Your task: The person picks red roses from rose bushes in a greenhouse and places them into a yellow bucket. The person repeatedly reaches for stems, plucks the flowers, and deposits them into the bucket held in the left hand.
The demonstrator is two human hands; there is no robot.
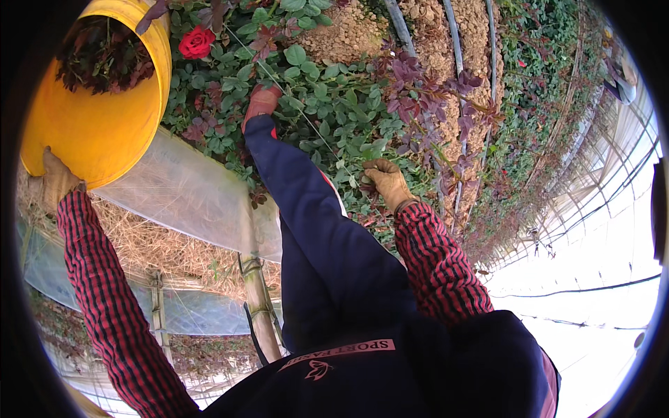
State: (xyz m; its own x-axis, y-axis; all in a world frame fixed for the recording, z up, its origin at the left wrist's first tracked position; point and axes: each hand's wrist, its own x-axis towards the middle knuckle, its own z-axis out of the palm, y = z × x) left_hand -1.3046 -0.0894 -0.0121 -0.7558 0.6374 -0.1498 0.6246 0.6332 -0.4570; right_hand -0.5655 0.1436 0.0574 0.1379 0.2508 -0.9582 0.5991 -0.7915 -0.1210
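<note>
My left hand (58,177), in a tan work glove, grips the rim of a yellow plastic bucket (99,125) at the upper left. The bucket is tipped towards me, and a bunch of dark red and green leafy cuttings (107,57) lies deep inside. My right hand (388,182), gloved too, is at the rose bushes (334,109) with its fingers curled at some green leaves; whether a stem is between them I cannot tell. A red rose bloom (196,42) stands beside the bucket. Dark red rose shoots (418,94) lean out to the right of the bushes.
A thin wire (313,125) runs across the bushes. Dark irrigation hoses (454,36) lie on the bare soil (426,26). Left of my legs are plastic sheeting (193,183), dry straw (157,237) and a bamboo post (258,308). A person (621,78) is far off at the upper right.
</note>
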